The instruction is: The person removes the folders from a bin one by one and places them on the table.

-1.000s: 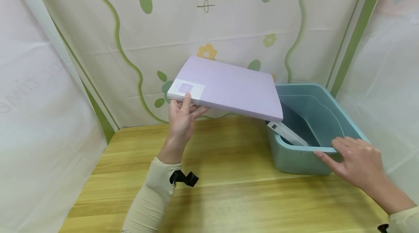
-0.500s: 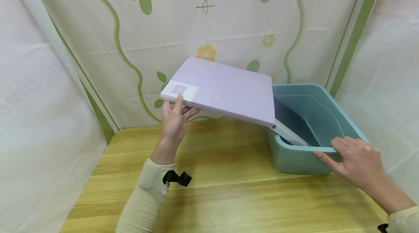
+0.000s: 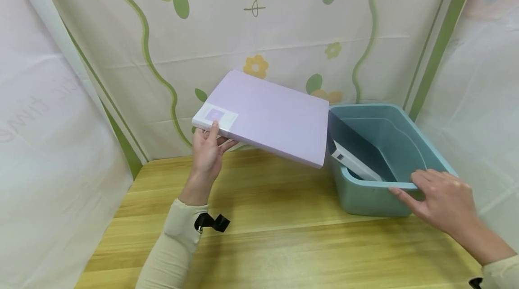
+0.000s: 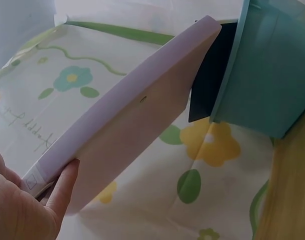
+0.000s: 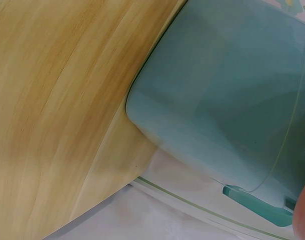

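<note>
Because the purple folder (image 3: 275, 117) is held tilted above the tabletop (image 3: 292, 253), I can see its broad cover from the head camera and its underside from the left wrist. The left hand (image 3: 207, 158) pinches it at the near left corner: thumb on the white label (image 3: 229, 119), the other fingers underneath, parted by the folder's thickness. Its right edge hangs beside the blue bin (image 3: 375, 201) and, from where I watch, overlaps a dark folder (image 3: 361, 144) with a white spine; I cannot tell whether the two touch. That second folder leans inside the bin, one end poking past the left rim. At the bin's near right corner the right hand (image 3: 443, 196) grips the rim, fingers bent over the edge and thumb along the outside; my right wrist camera catches only a sliver of it beside the bin's wall. Behind all this hangs a white cloth (image 3: 194, 32) printed with flowers, leaves and wavy green lines, and pale cloth closes off both sides.
</note>
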Demonstrator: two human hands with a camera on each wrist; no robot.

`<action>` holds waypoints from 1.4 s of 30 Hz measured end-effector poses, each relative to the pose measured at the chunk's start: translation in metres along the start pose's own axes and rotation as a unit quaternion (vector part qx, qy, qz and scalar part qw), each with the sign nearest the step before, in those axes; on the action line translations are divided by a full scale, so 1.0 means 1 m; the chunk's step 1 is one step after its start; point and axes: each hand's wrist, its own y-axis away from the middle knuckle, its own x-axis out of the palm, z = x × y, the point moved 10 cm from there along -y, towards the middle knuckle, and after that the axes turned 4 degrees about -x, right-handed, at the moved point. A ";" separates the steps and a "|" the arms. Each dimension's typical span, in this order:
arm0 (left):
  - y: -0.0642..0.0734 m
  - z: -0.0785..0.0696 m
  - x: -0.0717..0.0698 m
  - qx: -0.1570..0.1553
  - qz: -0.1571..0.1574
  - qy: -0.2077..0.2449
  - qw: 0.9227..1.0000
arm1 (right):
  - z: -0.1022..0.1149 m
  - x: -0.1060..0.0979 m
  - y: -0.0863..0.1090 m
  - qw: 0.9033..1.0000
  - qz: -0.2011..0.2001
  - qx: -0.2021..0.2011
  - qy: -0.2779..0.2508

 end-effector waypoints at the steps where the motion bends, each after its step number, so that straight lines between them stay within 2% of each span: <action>1: 0.000 0.001 -0.002 -0.002 -0.003 -0.003 1.000 | 0.001 -0.001 0.000 1.000 -0.002 -0.002 -0.001; 16: -0.006 -0.001 -0.032 -0.012 -0.054 -0.002 0.998 | 0.003 -0.001 -0.003 1.000 -0.007 -0.007 -0.007; 32: -0.012 -0.002 -0.054 -0.028 -0.072 -0.028 0.997 | 0.002 0.003 -0.002 1.000 0.004 -0.002 -0.008; 42: -0.014 -0.004 -0.064 -0.041 -0.079 -0.037 0.995 | 0.005 -0.002 -0.005 1.000 -0.008 -0.008 -0.006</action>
